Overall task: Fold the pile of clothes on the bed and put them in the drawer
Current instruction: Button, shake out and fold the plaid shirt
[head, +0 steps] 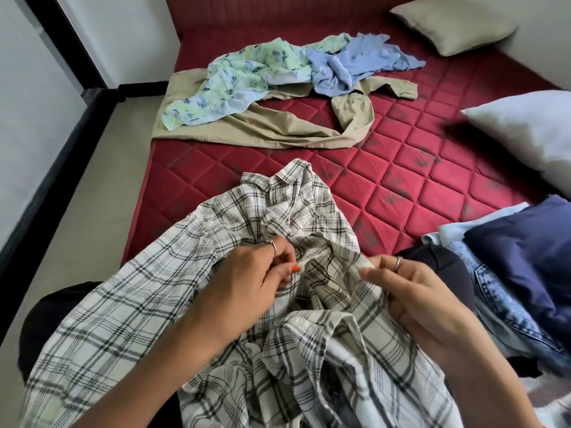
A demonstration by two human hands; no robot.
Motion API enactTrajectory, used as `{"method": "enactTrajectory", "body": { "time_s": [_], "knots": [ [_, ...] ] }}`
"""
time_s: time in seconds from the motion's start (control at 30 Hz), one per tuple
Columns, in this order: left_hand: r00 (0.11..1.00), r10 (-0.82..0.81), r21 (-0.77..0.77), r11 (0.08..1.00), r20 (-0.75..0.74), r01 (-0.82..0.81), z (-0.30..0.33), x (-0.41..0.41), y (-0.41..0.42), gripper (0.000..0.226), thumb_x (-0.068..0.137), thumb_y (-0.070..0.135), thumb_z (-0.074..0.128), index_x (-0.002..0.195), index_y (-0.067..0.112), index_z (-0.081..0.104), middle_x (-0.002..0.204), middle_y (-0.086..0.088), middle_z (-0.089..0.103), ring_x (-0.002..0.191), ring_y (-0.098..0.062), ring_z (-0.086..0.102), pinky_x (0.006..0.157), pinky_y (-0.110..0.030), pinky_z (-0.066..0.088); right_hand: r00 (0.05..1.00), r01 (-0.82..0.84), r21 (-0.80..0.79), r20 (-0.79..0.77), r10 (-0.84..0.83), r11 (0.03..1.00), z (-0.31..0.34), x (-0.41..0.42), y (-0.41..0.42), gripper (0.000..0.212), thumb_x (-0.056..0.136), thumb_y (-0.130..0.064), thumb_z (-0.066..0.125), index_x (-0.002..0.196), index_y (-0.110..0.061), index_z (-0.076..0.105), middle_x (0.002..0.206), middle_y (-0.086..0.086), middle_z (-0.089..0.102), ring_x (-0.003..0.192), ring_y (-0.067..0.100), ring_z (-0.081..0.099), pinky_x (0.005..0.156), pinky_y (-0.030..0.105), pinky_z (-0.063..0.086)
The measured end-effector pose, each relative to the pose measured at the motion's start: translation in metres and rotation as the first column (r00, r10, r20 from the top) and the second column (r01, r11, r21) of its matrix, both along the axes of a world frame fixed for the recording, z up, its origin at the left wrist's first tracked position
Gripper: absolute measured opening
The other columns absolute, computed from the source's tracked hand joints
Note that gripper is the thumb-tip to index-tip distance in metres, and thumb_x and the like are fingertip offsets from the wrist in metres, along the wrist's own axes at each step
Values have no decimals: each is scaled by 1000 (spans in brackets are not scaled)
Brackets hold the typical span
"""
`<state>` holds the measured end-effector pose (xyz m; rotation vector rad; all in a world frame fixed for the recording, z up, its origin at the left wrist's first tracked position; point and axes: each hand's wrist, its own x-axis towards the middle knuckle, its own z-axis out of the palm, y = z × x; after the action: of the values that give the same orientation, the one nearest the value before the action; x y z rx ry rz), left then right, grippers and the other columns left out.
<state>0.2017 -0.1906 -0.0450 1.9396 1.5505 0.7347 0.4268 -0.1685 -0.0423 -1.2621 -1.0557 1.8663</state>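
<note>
A white shirt with black checks (197, 242) lies crumpled at the near edge of the red quilted bed (417, 168) and over my lap. My left hand (253, 276) pinches its cloth near the middle. My right hand (411, 288) grips the cloth a little to the right of it. Farther up the bed lie loose clothes: beige trousers (278, 125), a green floral garment (228, 78) and a light blue garment (349, 66). At the right a stack (519, 257) holds a navy piece, jeans and a pale blue piece. No drawer is in view.
A beige pillow (454, 23) lies at the bed's far right corner, a white pillow (531, 128) at the right edge. Pale floor (102, 168) runs along the left of the bed, beside a white wall with a black skirting.
</note>
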Motion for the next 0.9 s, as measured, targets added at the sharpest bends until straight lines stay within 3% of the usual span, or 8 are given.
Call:
{"method": "enactTrajectory", "body": {
  "time_s": [0.1, 0.2, 0.4, 0.47, 0.53, 0.6, 0.73, 0.9],
  "knots": [
    [989, 41, -11, 999, 145, -40, 18, 4, 9, 6, 91, 12, 59, 94, 16, 63, 79, 7, 67, 72, 7, 64, 58, -6, 47, 994, 62, -30, -84, -64, 998, 22, -8, 9, 21, 86, -5, 58, 100, 10, 62, 86, 28, 68, 49, 19, 65, 42, 21, 51],
    [976, 75, 99, 990, 206, -97, 48, 2, 30, 7, 90, 13, 59, 92, 19, 62, 77, 8, 68, 68, 3, 65, 59, -8, 48, 996, 72, 85, -66, -67, 994, 44, -17, 27, 20, 80, -10, 61, 94, 4, 66, 80, 23, 71, 51, 20, 67, 45, 23, 53],
    [962, 31, 243, 965, 273, -100, 130, -25, 97, 20, 94, 10, 57, 80, 24, 55, 57, 12, 64, 52, 1, 60, 46, -11, 42, 964, -3, 502, 230, -130, 865, 114, -18, 93, 15, 73, -18, 74, 82, -7, 69, 78, 13, 69, 67, 26, 61, 70, 35, 51],
    [980, 51, 250, 963, 190, -99, 160, -32, 114, 20, 95, 10, 57, 79, 23, 54, 58, 9, 64, 52, 1, 59, 46, -13, 45, 859, -131, 703, 432, -273, 699, 139, -21, 116, 15, 77, -19, 74, 78, -5, 67, 73, 12, 60, 64, 20, 50, 62, 31, 42],
    [992, 64, 255, 963, 105, -89, 183, -35, 119, 16, 93, 12, 59, 80, 22, 57, 69, 3, 64, 55, 2, 61, 50, -14, 47, 662, -305, 784, 583, -472, 540, 161, -27, 128, 16, 80, -22, 68, 79, -6, 67, 64, 3, 54, 51, 6, 42, 52, 19, 35],
    [995, 12, 196, 980, 104, -32, 189, -31, 114, 13, 89, 12, 63, 79, 20, 60, 73, -1, 65, 58, 1, 64, 50, -12, 49, 586, -382, 787, 612, -531, 485, 171, -34, 122, 13, 80, -22, 66, 76, -10, 66, 58, -3, 53, 48, 7, 44, 48, 14, 33],
    [992, -59, 28, 998, 110, 56, 137, -12, 90, 9, 83, 8, 69, 80, 15, 66, 68, 4, 65, 55, 3, 59, 55, -14, 50, 633, -380, 721, 660, -406, 579, 125, -46, 91, 20, 80, -22, 69, 67, -10, 62, 54, -1, 52, 44, 6, 41, 44, 15, 34],
    [935, 144, -167, 982, 325, -94, 35, 15, 42, 17, 80, 11, 74, 78, 27, 70, 70, 12, 70, 65, 4, 63, 66, -14, 48, 760, -155, 640, 564, -323, 753, 31, -49, 39, 23, 86, -27, 69, 68, -13, 63, 56, -4, 60, 48, 1, 47, 52, 24, 40]
  ]
}}
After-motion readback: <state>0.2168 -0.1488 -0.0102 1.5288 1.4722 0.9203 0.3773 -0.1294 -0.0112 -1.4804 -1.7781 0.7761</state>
